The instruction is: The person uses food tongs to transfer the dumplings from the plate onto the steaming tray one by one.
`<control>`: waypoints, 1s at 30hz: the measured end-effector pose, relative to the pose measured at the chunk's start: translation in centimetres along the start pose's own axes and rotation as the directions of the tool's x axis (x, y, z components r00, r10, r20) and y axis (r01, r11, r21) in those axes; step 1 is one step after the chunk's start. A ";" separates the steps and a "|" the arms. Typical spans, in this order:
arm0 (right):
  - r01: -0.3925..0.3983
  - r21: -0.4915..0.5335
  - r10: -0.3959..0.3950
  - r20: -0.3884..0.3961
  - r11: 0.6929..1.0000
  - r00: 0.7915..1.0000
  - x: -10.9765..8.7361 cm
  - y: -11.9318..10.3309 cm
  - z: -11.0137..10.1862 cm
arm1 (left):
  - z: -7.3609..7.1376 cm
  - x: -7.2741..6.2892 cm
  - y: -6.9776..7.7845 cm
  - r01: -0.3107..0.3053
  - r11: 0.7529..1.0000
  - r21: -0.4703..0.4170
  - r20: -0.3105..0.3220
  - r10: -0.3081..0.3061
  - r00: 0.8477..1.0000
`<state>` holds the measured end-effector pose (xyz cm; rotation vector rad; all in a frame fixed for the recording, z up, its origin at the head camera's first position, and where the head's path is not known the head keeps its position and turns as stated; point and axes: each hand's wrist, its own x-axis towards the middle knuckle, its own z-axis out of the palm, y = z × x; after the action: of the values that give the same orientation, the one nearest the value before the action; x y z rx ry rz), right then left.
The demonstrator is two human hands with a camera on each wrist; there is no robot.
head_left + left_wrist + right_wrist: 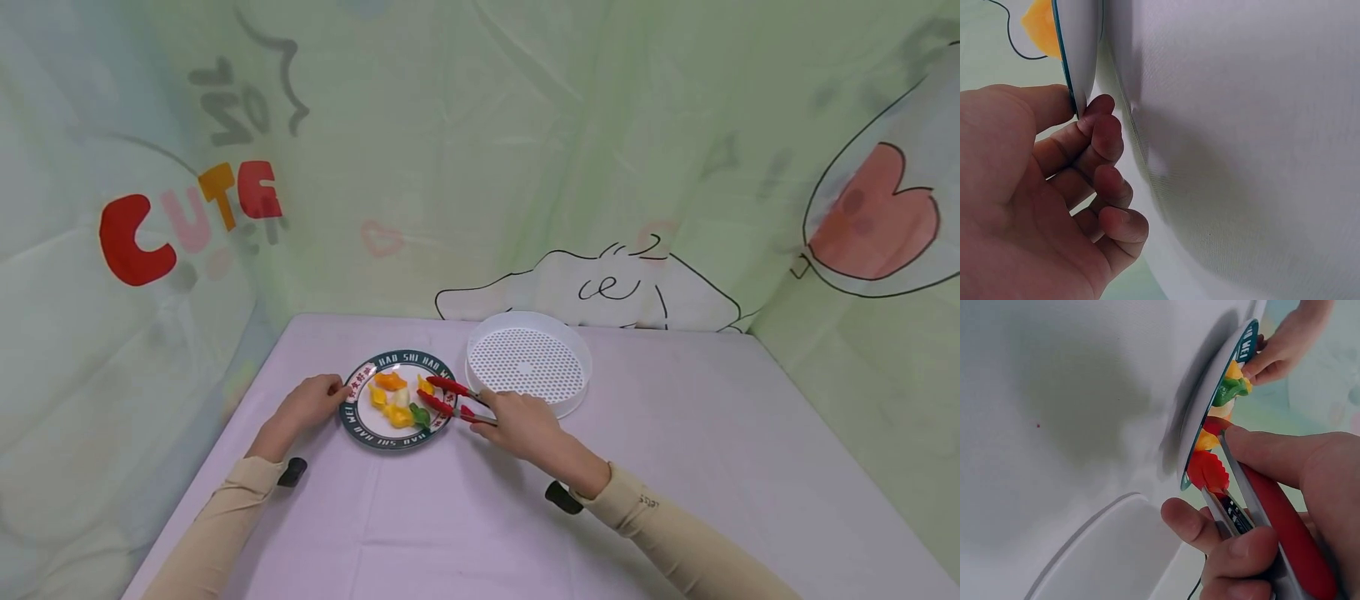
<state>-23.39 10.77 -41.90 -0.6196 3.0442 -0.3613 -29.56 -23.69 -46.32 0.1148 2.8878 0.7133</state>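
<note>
My left hand [310,402] pinches the left rim of a round plate [369,435] between thumb and fingers, which the left wrist view shows close up. The plate has a dark green lettered border and appears raised at that edge. On it lie several small dumpling-shaped pieces: yellow pieces [398,415], an orange one [390,381], a white one [402,397] and a green one [420,416]. My right hand [525,423] grips metal tongs with red tips [437,405]. The tips straddle a yellow piece [1205,441] at the plate's right side; I cannot tell whether they squeeze it.
A white round tray [525,358] with a perforated bottom stands right behind the right hand, close to the plate. Both rest on a table with a pale lilac cloth [675,467]. Printed curtains [450,167] hang behind and along the sides.
</note>
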 end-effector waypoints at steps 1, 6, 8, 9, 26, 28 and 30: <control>0.003 -0.004 -0.003 -0.004 1.000 1.000 0.0 0.1 0.1 | 0.0 0.0 0.1 0.002 1.000 -0.001 0.001 -0.002 1.000; 0.014 -0.004 -0.014 -0.027 1.000 1.000 -0.1 0.3 0.3 | 0.1 -0.1 0.1 0.011 1.000 -0.002 0.004 -0.011 1.000; 0.012 0.007 -0.012 -0.038 1.000 0.999 -0.3 0.4 0.1 | 0.1 -0.1 0.1 0.012 1.000 -0.005 0.002 -0.012 1.000; 0.011 0.012 -0.010 -0.045 1.000 0.999 -0.4 0.4 -0.1 | 0.1 -0.2 0.1 0.012 1.000 -0.008 0.001 -0.012 1.000; -0.125 0.053 0.129 -0.093 0.991 0.987 -0.9 5.3 -4.1 | 0.0 -0.3 0.2 0.015 1.000 -0.014 0.002 -0.015 1.000; -0.151 0.050 0.154 -0.069 0.987 0.986 -0.9 6.1 -4.1 | 0.0 -0.2 0.2 0.016 1.000 -0.015 0.002 -0.016 1.000; -0.174 0.046 0.176 -0.040 0.984 0.984 -0.9 6.9 -4.0 | 0.1 -0.2 0.1 0.021 1.000 -0.014 0.002 -0.021 1.000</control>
<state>-25.48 18.13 -39.58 -0.3422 3.0923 -0.4379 -29.34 -23.55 -46.32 0.0827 2.8770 0.7289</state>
